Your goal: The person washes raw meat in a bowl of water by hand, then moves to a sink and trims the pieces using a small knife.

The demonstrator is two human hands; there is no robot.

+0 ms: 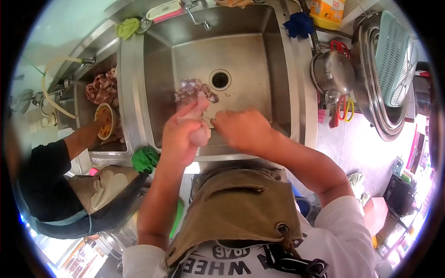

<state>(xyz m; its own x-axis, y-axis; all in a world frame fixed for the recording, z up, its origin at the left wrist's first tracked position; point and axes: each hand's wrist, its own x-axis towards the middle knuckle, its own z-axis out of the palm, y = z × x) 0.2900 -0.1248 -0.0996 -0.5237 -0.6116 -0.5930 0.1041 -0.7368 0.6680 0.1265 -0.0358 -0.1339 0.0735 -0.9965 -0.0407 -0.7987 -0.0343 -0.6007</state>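
Observation:
Over the near part of the steel sink [252, 60], my left hand [178, 136] is closed around a pale, slippery piece of seafood that looks like a squid [199, 134]. Its curled purplish, tentacle-like end [192, 90] hangs past my fingers toward the drain [219, 80]. Close beside it on the right, my right hand [243, 131] is closed in a pinch, fingertips near the pale piece. Something small and light-coloured shows at those fingertips, but I cannot make out what it is.
In the left sink lie reddish meat pieces [103, 87]; a co-worker's hand [99, 124] is at an orange-filled bowl [106, 121] there. A green cloth [146, 159] lies on the near ledge. A faucet [204, 23] stands behind; pots [331, 72] hang to the right.

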